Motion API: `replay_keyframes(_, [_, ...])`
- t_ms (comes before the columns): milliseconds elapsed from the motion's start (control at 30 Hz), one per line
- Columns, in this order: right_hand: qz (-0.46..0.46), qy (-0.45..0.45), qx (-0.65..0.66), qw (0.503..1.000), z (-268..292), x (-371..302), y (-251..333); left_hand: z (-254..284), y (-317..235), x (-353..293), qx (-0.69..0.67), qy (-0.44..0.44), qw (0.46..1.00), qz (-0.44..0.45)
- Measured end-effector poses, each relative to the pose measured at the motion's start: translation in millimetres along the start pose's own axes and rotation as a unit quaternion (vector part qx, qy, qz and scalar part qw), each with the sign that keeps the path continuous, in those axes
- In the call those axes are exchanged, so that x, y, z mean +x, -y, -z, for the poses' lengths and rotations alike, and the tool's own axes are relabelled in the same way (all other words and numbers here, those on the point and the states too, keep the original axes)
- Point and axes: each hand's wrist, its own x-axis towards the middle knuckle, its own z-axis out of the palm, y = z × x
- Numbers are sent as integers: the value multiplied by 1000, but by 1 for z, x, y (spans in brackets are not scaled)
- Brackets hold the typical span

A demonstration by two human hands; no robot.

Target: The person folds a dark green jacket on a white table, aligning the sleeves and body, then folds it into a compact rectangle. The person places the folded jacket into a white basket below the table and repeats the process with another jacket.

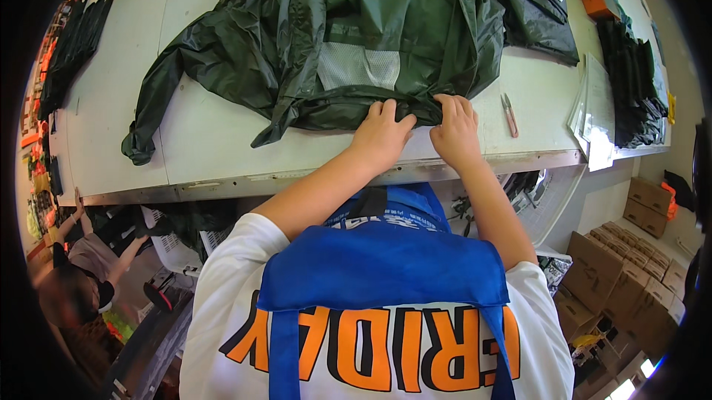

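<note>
A dark green rain jacket (371,14) lies spread on the white table, with a pale mesh patch (359,66) showing near its bottom hem. The hem is bunched into a roll along the near side. My left hand (383,131) grips this hem with bent fingers, just below the mesh. Close by on its right, my right hand (455,129) pinches the same hem, fingertips on top of the cloth. One sleeve (159,100) stretches out to the left and curls toward the table's front. Small thread snips (509,115) rest on the table right of my right hand.
Folded dark garments are stacked at the back right (538,11) and far right (630,88), beside clear plastic sheets (593,107). More dark garments (74,55) lie far left. A metal strip (297,179) edges the table. Another person (81,274) is at the lower left; cardboard boxes (623,274) stand lower right.
</note>
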Motion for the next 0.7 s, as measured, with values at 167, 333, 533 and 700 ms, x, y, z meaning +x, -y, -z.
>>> replay_keyframes(167, [-92,209,-9,974,21,17,-2,-9,-13,20,0,32,998,49])
replay_keyframes(333, [-101,241,229,938,28,23,-9,2,-11,16,-159,-38,980,117])
replay_keyframes(533, [27,87,126,988,42,20,27,15,9,12,-211,-2,973,99])
replay_keyframes(700, [177,19,9,984,32,11,28,27,-3,-9,-102,-64,985,125])
